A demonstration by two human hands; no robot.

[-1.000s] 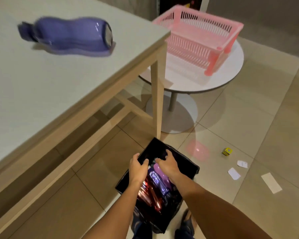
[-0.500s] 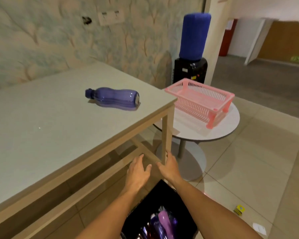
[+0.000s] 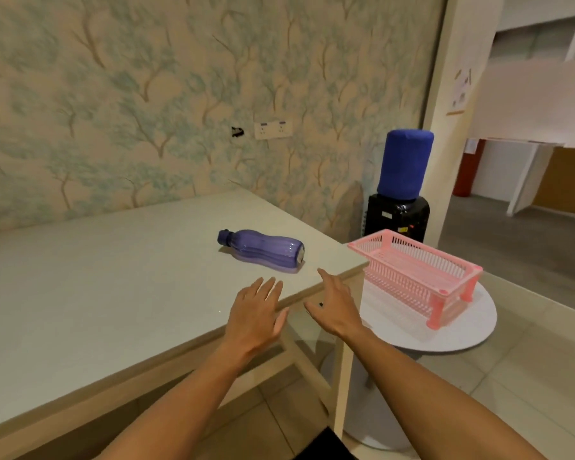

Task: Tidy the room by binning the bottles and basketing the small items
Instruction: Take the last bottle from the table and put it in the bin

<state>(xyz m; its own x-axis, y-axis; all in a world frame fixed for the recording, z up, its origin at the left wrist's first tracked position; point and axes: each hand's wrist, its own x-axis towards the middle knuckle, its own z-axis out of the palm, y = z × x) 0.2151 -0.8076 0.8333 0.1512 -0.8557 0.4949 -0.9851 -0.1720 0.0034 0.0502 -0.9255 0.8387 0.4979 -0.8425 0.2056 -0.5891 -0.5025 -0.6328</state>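
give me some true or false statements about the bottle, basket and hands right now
1. The bottle lies on its side on the table. True.
2. The left hand grips the bottle. False: it is open and apart from it.
3. The basket sits on the round table. True.
4. The basket is blue. False: it is pink.
5. The right hand holds a bottle. False: it is open and holds nothing.
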